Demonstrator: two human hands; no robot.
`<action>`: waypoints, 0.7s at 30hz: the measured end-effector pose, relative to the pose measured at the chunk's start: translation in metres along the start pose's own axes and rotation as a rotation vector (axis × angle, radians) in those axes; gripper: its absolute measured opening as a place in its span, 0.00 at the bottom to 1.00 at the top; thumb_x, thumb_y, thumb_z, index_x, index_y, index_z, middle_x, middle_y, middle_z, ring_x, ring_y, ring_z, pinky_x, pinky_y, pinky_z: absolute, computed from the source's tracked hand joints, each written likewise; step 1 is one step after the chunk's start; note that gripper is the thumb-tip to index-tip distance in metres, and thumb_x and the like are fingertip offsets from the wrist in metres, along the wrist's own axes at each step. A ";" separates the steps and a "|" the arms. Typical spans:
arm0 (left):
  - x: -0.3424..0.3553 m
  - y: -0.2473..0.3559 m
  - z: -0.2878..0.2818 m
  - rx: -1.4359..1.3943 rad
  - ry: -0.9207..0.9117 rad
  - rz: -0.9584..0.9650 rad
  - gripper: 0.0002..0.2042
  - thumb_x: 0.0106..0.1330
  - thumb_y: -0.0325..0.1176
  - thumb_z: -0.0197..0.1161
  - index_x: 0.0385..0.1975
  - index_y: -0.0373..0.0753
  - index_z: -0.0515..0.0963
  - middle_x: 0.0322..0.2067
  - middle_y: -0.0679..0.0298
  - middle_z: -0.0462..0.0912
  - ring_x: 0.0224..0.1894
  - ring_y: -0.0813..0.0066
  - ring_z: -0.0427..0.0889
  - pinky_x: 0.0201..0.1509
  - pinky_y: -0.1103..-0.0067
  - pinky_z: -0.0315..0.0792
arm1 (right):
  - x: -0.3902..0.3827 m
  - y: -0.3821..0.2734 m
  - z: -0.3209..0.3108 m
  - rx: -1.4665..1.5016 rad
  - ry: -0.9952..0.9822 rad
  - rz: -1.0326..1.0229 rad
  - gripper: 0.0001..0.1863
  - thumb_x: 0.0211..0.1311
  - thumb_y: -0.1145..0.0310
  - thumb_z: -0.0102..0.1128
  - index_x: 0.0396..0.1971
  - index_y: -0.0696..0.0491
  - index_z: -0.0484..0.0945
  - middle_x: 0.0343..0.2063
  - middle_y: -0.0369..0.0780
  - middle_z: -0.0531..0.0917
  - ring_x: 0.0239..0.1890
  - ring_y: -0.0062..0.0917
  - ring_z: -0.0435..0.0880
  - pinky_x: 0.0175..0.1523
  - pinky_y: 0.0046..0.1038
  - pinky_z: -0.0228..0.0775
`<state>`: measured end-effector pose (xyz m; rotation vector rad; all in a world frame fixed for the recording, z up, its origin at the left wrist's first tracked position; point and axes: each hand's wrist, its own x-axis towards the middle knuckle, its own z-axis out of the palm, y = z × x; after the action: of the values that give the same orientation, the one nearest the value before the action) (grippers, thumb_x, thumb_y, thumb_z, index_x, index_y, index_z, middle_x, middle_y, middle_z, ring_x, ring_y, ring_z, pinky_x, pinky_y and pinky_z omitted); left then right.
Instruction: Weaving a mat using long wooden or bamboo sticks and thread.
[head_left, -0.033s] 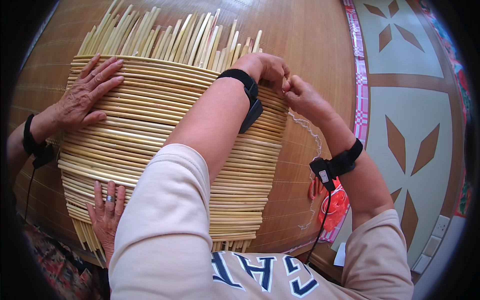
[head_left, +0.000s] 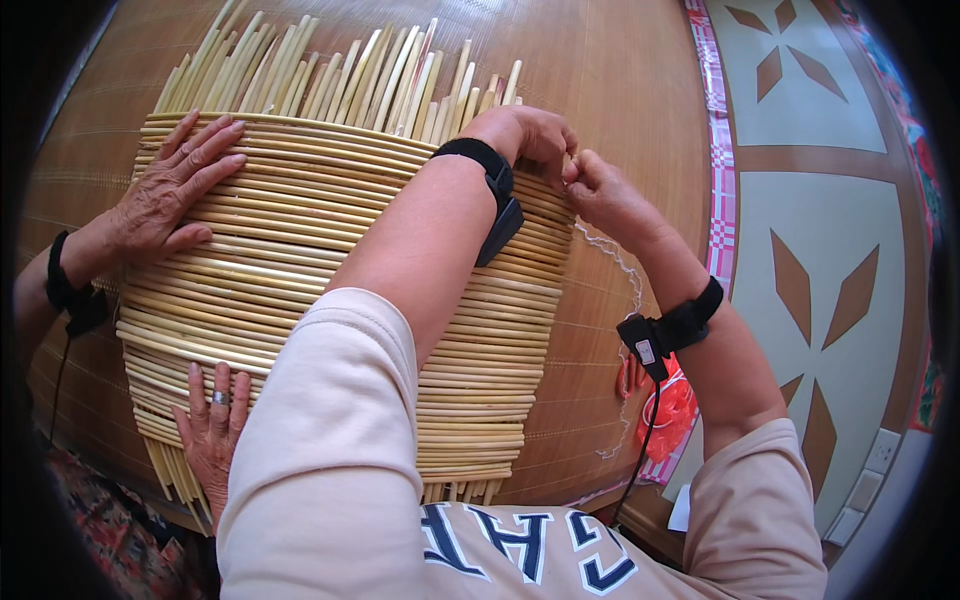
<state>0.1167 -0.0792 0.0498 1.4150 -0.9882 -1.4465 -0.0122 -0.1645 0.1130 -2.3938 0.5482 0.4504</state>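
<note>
A broad panel of pale yellow stalks (head_left: 300, 200), laid side by side, rests before me with more stalks (head_left: 390, 80) crossing beneath and jutting out past its far edge. At its far right corner my left hand (head_left: 535, 138) reaches over with curled fingers. Against it my right hand (head_left: 605, 195) is closed in a pinch, the fingertips of both hands meeting. Whatever they pinch is too small to make out. White string (head_left: 625, 262) trails from the panel's right edge just below my right hand.
Another person's hand (head_left: 185, 190) lies flat on the panel's left side; that person's other hand (head_left: 215, 425), wearing a ring, presses its near left part. Orange-handled scissors (head_left: 630, 375) and a red plastic bag (head_left: 668, 415) lie at right on the brown mat (head_left: 600, 330).
</note>
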 end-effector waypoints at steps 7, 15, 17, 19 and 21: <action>-0.003 -0.002 0.005 -0.153 0.032 -0.052 0.18 0.41 0.23 0.65 0.36 0.40 0.73 0.23 0.68 0.76 0.25 0.78 0.75 0.27 0.81 0.68 | -0.010 0.023 -0.004 0.445 0.061 0.102 0.10 0.54 0.72 0.57 0.32 0.58 0.68 0.24 0.43 0.77 0.27 0.22 0.76 0.34 0.24 0.70; -0.004 0.001 0.006 -0.140 0.100 -0.036 0.24 0.38 0.21 0.67 0.40 0.36 0.70 0.33 0.69 0.73 0.35 0.77 0.72 0.40 0.82 0.68 | -0.055 0.105 0.010 -0.251 0.260 -0.091 0.12 0.46 0.71 0.63 0.30 0.54 0.70 0.32 0.42 0.71 0.34 0.35 0.75 0.38 0.32 0.69; -0.002 0.008 0.006 -0.124 0.089 -0.046 0.24 0.38 0.21 0.68 0.39 0.37 0.70 0.32 0.69 0.73 0.35 0.78 0.72 0.42 0.82 0.69 | -0.056 0.121 0.008 -0.233 0.246 -0.156 0.11 0.47 0.72 0.63 0.28 0.54 0.70 0.30 0.43 0.72 0.33 0.36 0.75 0.37 0.33 0.68; -0.002 0.009 0.006 -0.109 0.082 -0.047 0.24 0.38 0.21 0.68 0.39 0.37 0.70 0.31 0.69 0.74 0.35 0.78 0.73 0.42 0.82 0.68 | -0.054 0.131 -0.003 -0.295 0.205 -0.200 0.08 0.49 0.75 0.59 0.27 0.56 0.69 0.27 0.45 0.72 0.32 0.40 0.73 0.36 0.35 0.67; -0.001 0.014 0.006 -0.169 0.043 -0.079 0.23 0.38 0.20 0.67 0.39 0.38 0.70 0.30 0.69 0.75 0.34 0.80 0.73 0.43 0.84 0.68 | -0.043 0.142 -0.040 -0.345 0.473 -0.295 0.06 0.51 0.76 0.54 0.28 0.56 0.67 0.27 0.48 0.72 0.31 0.45 0.74 0.36 0.40 0.67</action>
<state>0.1112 -0.0825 0.0637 1.3684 -0.7719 -1.5138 -0.1112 -0.2801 0.0899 -2.8733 0.3208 -0.1744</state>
